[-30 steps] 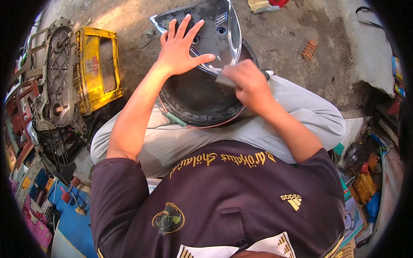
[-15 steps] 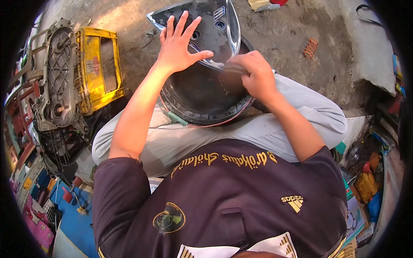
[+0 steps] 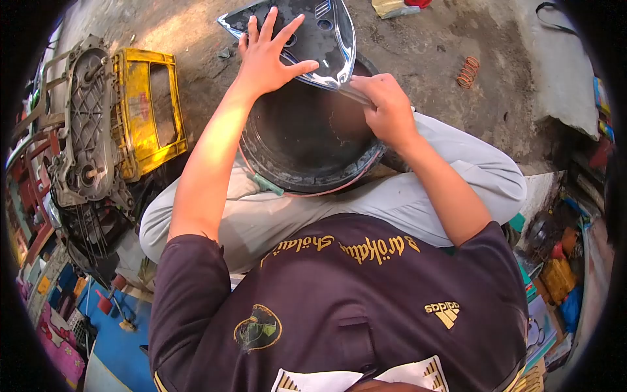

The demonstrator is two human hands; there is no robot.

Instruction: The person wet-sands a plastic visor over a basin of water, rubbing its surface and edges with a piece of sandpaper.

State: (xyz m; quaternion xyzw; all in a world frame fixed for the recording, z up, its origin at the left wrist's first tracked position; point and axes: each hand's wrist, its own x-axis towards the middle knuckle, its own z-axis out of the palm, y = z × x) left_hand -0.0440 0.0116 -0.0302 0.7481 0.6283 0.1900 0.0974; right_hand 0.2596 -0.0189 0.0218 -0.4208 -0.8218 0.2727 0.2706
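Observation:
My left hand [image 3: 266, 62] lies with spread fingers on a dark, wet-looking panel [image 3: 326, 52] with shiny silver edges and round holes. The panel's pointed end reaches over the far part of a round black basin [image 3: 307, 137] standing between my legs. At that tip, my right hand [image 3: 386, 108] is closed on a thin grey strip [image 3: 354, 93]. The strip touches or nearly touches the silver edge. Fingers cover most of it, so its kind is unclear.
A yellow plastic crate [image 3: 147, 111] and a large metal engine casing [image 3: 88, 124] stand at left. An orange coil spring [image 3: 468, 72] lies on the rough floor to the right. Tools lie on a blue surface [image 3: 121, 346] at lower left; assorted parts crowd the right side.
The panel's tip has shifted slightly away from me over the basin. My right hand, blurred by motion before, is now sharper and remains beside the tip. My left hand stays spread on the panel.

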